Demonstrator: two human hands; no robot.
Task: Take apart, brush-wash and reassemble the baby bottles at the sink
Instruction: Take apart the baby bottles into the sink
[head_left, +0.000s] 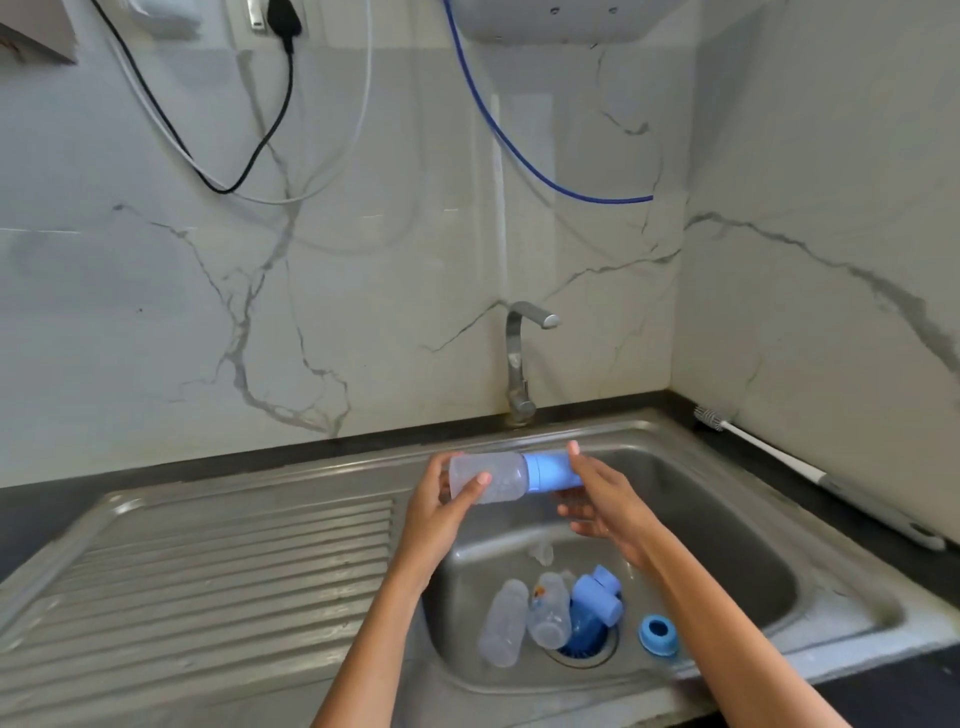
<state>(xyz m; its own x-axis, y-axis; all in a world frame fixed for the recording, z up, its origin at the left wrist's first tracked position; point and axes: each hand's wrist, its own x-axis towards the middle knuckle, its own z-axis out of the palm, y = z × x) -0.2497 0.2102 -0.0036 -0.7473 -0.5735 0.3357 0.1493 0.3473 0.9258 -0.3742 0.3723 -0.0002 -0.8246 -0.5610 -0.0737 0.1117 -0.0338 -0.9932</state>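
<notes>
1. Clear plastic and blue plastic make up the baby bottle (491, 477) that is being held on its side above the sink (727, 519), so that any drips are being caught by the basin and not by the counter (62, 514).
2. The clear body is being gripped by the left hand (441, 512), with the thumb laid over the front and the fingers (439, 470) curled behind it; this is probably being done to keep the body from turning.
3. The blue cap (551, 472) is being touched by the right hand (602, 501), whose fingers are lying nearly straight along and under the cap and are not closed round it. It is being judged that the cap is about to be grasped and pulled or twisted off.
4. Two clear bottle bodies (524, 613), loose blue caps (597, 597) and a blue screw ring (658, 633) are lying in the basin near the drain, apparently being gathered there for washing.
5. The bottle brush (779, 457) is lying on the counter along the right wall, within reach but untouched, and no water is seen running from the tap (522, 358); washing is therefore being judged as not yet begun.
</notes>
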